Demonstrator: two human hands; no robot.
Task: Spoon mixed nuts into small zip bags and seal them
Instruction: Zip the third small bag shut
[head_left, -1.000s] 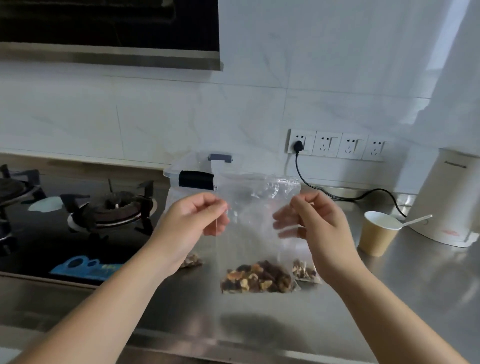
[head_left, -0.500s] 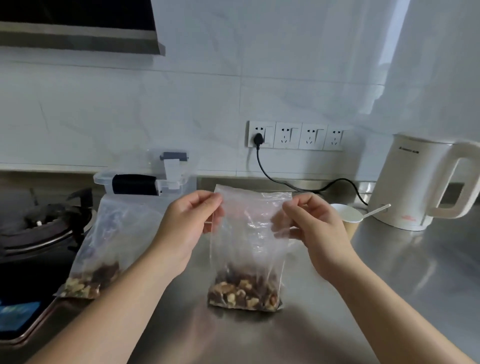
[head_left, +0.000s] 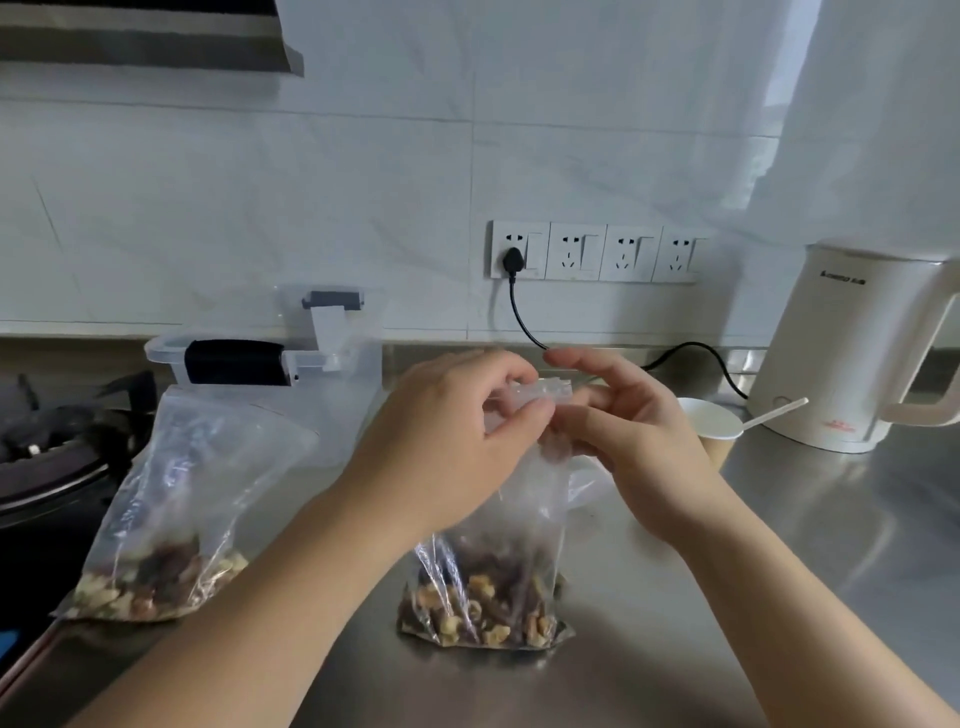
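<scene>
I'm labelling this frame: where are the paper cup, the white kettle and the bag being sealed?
Brown paper cup (head_left: 712, 448), head view: side wall.
White electric kettle (head_left: 836, 358), head view: body.
Clear zip bag of nuts (head_left: 498, 592), head view: nut-filled bottom.

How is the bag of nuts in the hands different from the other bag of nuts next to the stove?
The bag in the hands stands upright, its top pinched by the left hand and right hand; the bag by the stove leans back against the plastic box, untouched. Its top spreads wide; the held one's is bunched. Both are clear, with nuts at the bottom.

white tiled wall (head_left: 363, 182), steel counter (head_left: 831, 545), sockets (head_left: 597, 252)
</scene>
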